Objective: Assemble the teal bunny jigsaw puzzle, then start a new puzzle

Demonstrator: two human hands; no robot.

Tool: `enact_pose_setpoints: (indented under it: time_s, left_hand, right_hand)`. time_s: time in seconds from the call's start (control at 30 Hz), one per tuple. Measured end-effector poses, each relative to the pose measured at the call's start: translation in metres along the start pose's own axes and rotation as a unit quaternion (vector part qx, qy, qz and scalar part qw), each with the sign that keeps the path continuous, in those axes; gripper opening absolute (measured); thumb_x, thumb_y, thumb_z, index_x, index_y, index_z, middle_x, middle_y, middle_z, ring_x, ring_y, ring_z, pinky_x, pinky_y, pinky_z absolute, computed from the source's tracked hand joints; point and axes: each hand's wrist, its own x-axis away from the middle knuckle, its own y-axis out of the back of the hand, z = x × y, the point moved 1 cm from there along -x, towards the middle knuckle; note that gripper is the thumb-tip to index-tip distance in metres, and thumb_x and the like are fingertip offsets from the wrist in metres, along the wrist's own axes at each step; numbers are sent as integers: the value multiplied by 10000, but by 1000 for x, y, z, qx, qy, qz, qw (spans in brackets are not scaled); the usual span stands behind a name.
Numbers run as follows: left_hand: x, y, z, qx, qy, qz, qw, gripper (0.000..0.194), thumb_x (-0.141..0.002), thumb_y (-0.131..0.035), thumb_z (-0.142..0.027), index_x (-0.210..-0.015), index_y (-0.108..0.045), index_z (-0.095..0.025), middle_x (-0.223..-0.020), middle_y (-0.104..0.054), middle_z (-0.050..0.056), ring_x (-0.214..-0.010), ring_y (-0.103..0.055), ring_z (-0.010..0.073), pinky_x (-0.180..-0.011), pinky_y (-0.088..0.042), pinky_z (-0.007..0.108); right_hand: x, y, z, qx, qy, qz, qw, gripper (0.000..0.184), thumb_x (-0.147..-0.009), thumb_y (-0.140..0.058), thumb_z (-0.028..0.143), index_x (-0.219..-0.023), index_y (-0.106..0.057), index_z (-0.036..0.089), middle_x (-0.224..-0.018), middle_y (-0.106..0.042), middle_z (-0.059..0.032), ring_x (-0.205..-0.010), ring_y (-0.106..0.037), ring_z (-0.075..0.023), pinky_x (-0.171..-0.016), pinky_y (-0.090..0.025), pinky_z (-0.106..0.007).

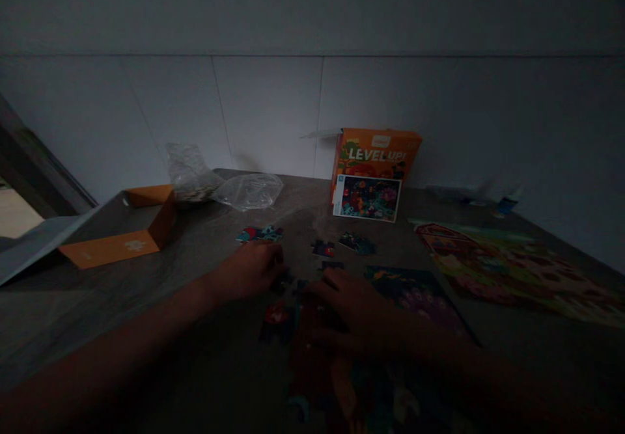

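The scene is very dark. My left hand (254, 270) rests on the table with its fingers curled at a dark puzzle piece (283, 282); what it grips is hard to make out. My right hand (349, 307) lies flat, fingers stretched, on a partly built dark jigsaw (415, 294) in front of me. Loose pieces lie just beyond: a blue-red cluster (260, 233), a small piece (323, 248), another (358, 244), and a red piece (277, 315) between my hands.
An orange "LEVEL UP!" puzzle box (375, 154) stands at the wall with a picture card (367, 197) leaning on it. Clear plastic bags (222, 183) and an orange box lid (117, 245) lie left. A finished colourful puzzle (517, 271) lies right.
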Motion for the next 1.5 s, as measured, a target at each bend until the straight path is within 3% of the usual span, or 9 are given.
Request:
enact_pose_setpoints:
  time_s: [0.17, 0.33, 0.5, 0.67, 0.77, 1.1, 1.33, 1.43, 1.5]
  left_hand:
    - [4, 6, -7, -1, -7, 27, 1000, 116, -873, -552, -224, -872, -652, -167, -863, -695, 62, -774, -648, 193, -667, -470, 277]
    - [8, 7, -8, -26, -21, 40, 999, 169, -839, -644, -324, -927, -628, -181, -967, -676, 74, -896, -638, 246, -776, -473, 345]
    - [5, 3, -2, -30, -15, 30, 999, 197, -869, -618, -367, -902, -607, -173, -953, -652, 76, -866, -625, 232, -753, -464, 334]
    - [7, 10, -3, -24, -19, 44, 999, 332, -856, -639, -476, -989, -621, -173, -1014, -641, 93, -890, -625, 255, -763, -480, 357]
    - [9, 11, -2, -31, -23, 56, 998, 345, -802, -708, -414, -1041, -627, -179, -1068, -630, 96, -943, -625, 275, -802, -488, 379]
    - [-2, -6, 3, -16, 6, -6, 1000, 319, -864, -668, -428, -1055, -636, -174, -1139, -633, 116, -1045, -618, 286, -880, -499, 405]
    - [-8, 0, 24, -95, 139, -94, 981, 440, -887, -631, -479, -1216, -620, -187, -1190, -623, 131, -1131, -593, 313, -929, -492, 395]
    - [-8, -4, 37, -154, 212, -80, 962, 506, -889, -584, -540, -1224, -630, -164, -1207, -619, 191, -1164, -566, 389, -907, -492, 473]
    - [-8, -7, 44, -150, 217, -71, 962, 512, -907, -518, -582, -1173, -660, -168, -1175, -645, 195, -1136, -585, 392, -885, -497, 486]
  right_hand:
    - [0, -1, -1, 0, 3, -5, 1000, 538, -873, -647, 486, -1294, -572, 158, -1123, -548, -131, -1006, -529, -264, -831, -457, -390]
    - [0, -1, -1, 0, -3, 5, 1000, 528, -873, -651, 479, -1282, -579, 154, -1125, -544, -133, -1002, -532, -264, -825, -458, -389]
    - [-1, -3, -3, -10, -1, -11, 1000, 530, -863, -659, 488, -1273, -588, 160, -1112, -551, -128, -996, -538, -266, -823, -456, -394]
    - [-3, -8, -10, -42, 11, -49, 998, 373, -927, -594, 427, -1179, -639, 156, -1070, -583, -116, -953, -561, -235, -793, -454, -352]
    - [-4, -9, -13, -50, 15, -61, 997, 329, -933, -592, 392, -1153, -648, 153, -1056, -596, -110, -945, -568, -226, -790, -455, -340]
    - [-4, -10, -14, -47, 17, -66, 997, 297, -932, -589, 349, -1158, -645, 164, -1064, -600, -110, -960, -567, -229, -816, -461, -353]
    - [-4, -11, -15, -38, 21, -72, 996, 296, -931, -580, 346, -1158, -646, 168, -1058, -607, -108, -940, -572, -220, -785, -456, -328]
    - [-4, -11, -15, -34, 21, -74, 996, 307, -936, -569, 357, -1163, -644, 165, -1051, -609, -108, -934, -573, -221, -788, -456, -334]
    - [-4, -10, -14, -34, 19, -77, 996, 313, -942, -558, 363, -1166, -641, 161, -1055, -608, -110, -938, -573, -223, -790, -456, -338]
